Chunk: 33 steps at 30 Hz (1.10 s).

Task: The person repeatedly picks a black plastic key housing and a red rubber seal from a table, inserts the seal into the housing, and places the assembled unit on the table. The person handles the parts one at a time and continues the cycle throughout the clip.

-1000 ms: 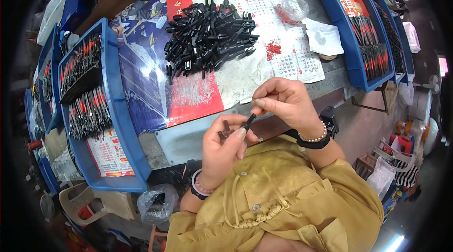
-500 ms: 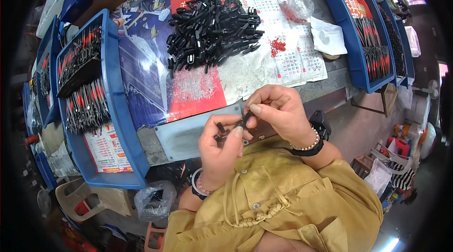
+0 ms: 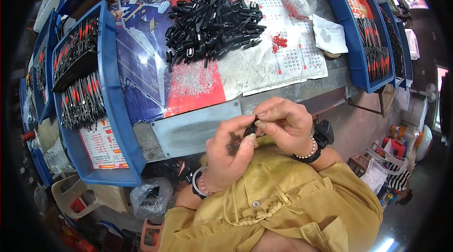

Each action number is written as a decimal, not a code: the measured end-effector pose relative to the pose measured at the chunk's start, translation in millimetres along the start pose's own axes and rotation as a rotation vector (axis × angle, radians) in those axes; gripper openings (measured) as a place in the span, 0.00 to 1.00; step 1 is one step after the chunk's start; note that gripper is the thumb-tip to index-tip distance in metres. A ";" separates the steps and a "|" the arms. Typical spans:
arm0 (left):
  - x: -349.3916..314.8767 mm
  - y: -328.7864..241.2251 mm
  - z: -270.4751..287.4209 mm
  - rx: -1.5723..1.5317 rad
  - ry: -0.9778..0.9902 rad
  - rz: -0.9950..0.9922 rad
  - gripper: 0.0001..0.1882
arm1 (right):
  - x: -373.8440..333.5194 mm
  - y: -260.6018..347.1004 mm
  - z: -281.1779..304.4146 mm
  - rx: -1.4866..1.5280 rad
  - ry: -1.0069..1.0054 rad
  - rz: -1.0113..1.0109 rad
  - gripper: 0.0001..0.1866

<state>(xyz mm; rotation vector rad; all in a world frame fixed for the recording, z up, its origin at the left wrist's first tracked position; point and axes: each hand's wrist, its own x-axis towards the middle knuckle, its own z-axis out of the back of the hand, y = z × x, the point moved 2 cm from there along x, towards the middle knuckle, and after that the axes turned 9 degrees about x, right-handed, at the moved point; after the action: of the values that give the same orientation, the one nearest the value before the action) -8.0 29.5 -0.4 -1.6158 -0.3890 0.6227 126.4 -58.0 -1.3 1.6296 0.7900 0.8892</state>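
Observation:
My left hand (image 3: 228, 154) is closed on a small black plastic piece (image 3: 250, 131), held between thumb and fingers. Dark bits also show inside its curled fingers, too blurred to make out. Pressed up against the top of that piece, my right hand (image 3: 286, 122) pinches with thumb and forefinger, which hide its upper end. Both hands are just above my lap, at the table's near edge. Beyond them, a heap of similar glossy black pieces (image 3: 210, 28) lies on paper sheets. Several small red rings (image 3: 279, 43) sit to the right of the heap.
A pale metal plate (image 3: 196, 129) lies along the near edge. Blue trays (image 3: 126, 132) of black-and-red tools flank the table on the left, with another blue tray (image 3: 359, 80) on the right. A clear bag (image 3: 302, 3) and a white paper (image 3: 329, 36) rest near the right tray.
Both hands have shifted slightly right and down, closer together. The left hand has turned, so the black bits in it show less, and the right fingertips cover more of the piece.

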 end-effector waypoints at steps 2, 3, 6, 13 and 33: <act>-0.7 0.3 -0.2 0.004 -0.001 0.006 0.16 | -1.6 -0.1 -0.9 -0.082 -0.009 0.088 0.09; -1.1 0.7 -0.3 0.000 -0.015 0.017 0.15 | -2.1 -0.6 -2.4 -0.105 -0.020 0.144 0.09; -1.9 3.1 -1.7 -0.013 -0.054 0.043 0.14 | -2.6 -3.2 -5.9 -0.181 -0.033 0.227 0.10; -2.4 7.6 -3.1 -0.152 -0.112 0.086 0.14 | -1.1 -5.8 -9.4 -0.083 0.008 0.100 0.09; -0.2 13.4 16.7 -0.323 -0.115 0.190 0.11 | 22.7 1.7 -23.5 -0.288 0.193 0.112 0.05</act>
<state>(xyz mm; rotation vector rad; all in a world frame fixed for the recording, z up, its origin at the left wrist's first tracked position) -19.6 40.8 -14.5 -1.9455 -0.4408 0.8319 117.6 -27.8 7.5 1.3585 0.6704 1.1960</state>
